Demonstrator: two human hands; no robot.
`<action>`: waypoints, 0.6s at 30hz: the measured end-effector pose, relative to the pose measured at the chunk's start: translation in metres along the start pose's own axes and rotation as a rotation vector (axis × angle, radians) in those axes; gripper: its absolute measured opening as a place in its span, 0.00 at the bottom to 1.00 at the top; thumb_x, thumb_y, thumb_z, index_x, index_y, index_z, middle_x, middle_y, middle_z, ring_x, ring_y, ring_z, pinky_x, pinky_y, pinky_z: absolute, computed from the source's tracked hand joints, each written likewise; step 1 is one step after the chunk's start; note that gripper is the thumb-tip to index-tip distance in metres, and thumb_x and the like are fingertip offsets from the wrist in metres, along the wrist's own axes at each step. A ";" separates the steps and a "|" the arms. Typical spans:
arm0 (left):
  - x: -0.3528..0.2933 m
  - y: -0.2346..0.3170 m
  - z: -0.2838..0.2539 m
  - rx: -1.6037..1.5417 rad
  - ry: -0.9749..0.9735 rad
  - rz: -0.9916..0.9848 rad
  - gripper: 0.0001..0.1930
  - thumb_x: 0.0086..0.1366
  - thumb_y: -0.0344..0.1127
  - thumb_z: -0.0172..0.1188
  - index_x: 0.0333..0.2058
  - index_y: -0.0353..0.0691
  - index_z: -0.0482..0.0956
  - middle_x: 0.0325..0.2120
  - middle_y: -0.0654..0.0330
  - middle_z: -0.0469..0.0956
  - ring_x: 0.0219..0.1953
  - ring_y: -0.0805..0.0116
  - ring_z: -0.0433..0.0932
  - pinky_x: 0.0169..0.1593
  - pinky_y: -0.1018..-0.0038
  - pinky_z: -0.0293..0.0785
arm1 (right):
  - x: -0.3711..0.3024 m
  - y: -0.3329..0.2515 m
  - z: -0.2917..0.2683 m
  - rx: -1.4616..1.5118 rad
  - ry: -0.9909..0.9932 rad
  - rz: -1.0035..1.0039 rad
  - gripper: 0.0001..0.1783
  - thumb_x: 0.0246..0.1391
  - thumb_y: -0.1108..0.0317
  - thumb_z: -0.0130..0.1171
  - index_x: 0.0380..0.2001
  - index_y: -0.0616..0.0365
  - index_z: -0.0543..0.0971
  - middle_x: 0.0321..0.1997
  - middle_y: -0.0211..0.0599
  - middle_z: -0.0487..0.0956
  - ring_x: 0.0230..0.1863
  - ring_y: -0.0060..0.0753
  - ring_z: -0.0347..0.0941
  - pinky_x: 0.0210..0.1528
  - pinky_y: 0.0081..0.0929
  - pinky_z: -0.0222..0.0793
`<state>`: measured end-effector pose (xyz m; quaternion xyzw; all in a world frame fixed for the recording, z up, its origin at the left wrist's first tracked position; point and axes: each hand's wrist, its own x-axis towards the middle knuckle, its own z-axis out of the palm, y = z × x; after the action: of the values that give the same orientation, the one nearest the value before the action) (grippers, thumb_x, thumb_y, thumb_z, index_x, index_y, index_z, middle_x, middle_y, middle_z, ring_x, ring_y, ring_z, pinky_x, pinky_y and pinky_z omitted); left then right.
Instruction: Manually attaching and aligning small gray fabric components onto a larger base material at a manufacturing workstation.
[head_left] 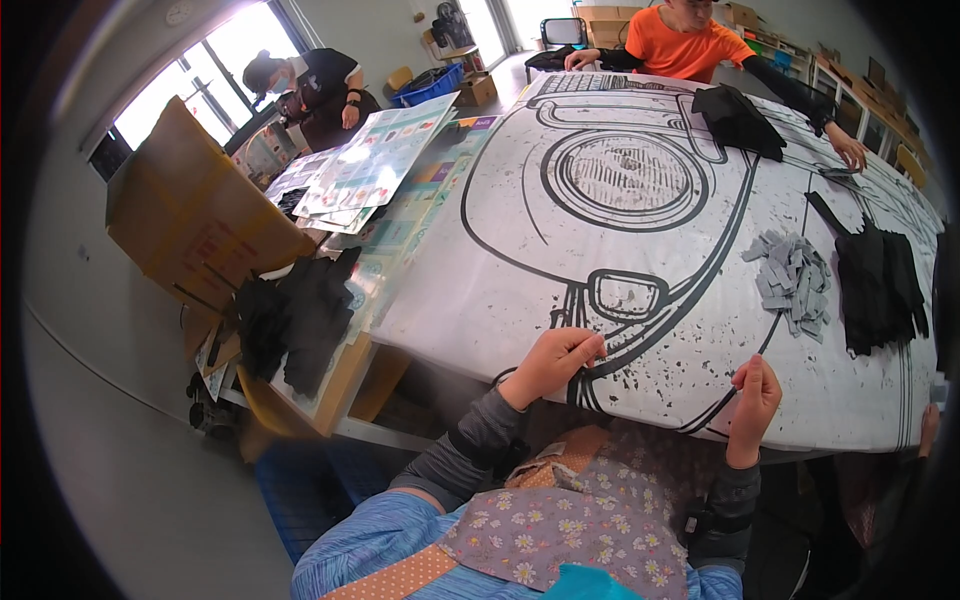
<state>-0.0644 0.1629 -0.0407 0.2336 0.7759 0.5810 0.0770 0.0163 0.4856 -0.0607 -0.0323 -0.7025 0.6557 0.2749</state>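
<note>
My left hand [552, 366] is over the near edge of a white table cover [430, 300] with a black line drawing of a car front. Its thumb and fingers are pinched together. Further right, my right hand [756, 408] hovers at the same edge, fingers curled in and thumb pressed against them. Whether anything thin sits in either pinch is too small to make out. Beyond my right hand lies a heap of short grey strips [790, 283]. Beside that heap are black cloth pieces [880, 280], spread out flat.
Across the table, a person in an orange shirt [690, 45] reaches toward a small grey pile [840, 177]. More black cloth [740, 118] lies near them. To my left are a black cloth pile [300, 325], a cardboard box [205, 200] and printed sheets [385, 160]; another person bends behind.
</note>
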 end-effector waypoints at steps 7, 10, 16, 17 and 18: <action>0.000 0.001 -0.001 0.014 -0.006 0.013 0.17 0.76 0.39 0.52 0.34 0.32 0.83 0.25 0.65 0.79 0.29 0.79 0.75 0.35 0.79 0.72 | 0.006 -0.001 0.010 0.144 0.025 -0.038 0.11 0.72 0.66 0.47 0.33 0.56 0.72 0.29 0.25 0.72 0.27 0.13 0.59 0.32 0.14 0.57; 0.001 0.000 -0.001 0.014 -0.006 0.021 0.17 0.76 0.39 0.52 0.34 0.32 0.83 0.25 0.65 0.79 0.29 0.79 0.75 0.35 0.79 0.71 | 0.006 0.000 0.011 0.150 0.042 -0.011 0.07 0.72 0.67 0.47 0.38 0.55 0.71 0.31 0.25 0.73 0.28 0.12 0.60 0.33 0.12 0.57; -0.005 0.002 0.003 0.014 0.001 -0.001 0.17 0.76 0.39 0.53 0.34 0.32 0.83 0.24 0.65 0.78 0.28 0.79 0.75 0.34 0.79 0.71 | 0.001 -0.001 0.010 0.104 0.000 0.039 0.06 0.71 0.68 0.49 0.37 0.54 0.72 0.31 0.23 0.74 0.28 0.11 0.61 0.32 0.11 0.58; -0.005 0.001 0.003 0.017 0.003 -0.001 0.17 0.75 0.39 0.53 0.34 0.32 0.83 0.24 0.65 0.78 0.28 0.79 0.74 0.34 0.79 0.71 | 0.001 -0.002 0.010 0.084 -0.009 0.050 0.06 0.71 0.68 0.49 0.37 0.54 0.72 0.31 0.23 0.75 0.28 0.10 0.61 0.32 0.11 0.58; -0.005 0.001 0.003 0.020 0.004 0.000 0.17 0.75 0.39 0.53 0.34 0.32 0.83 0.24 0.65 0.78 0.28 0.79 0.74 0.34 0.79 0.71 | 0.001 -0.003 0.010 0.084 -0.010 0.050 0.06 0.71 0.68 0.49 0.37 0.54 0.72 0.31 0.23 0.75 0.28 0.10 0.61 0.32 0.11 0.58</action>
<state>-0.0587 0.1635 -0.0414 0.2332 0.7819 0.5735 0.0734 0.0121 0.4767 -0.0575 -0.0352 -0.6747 0.6912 0.2563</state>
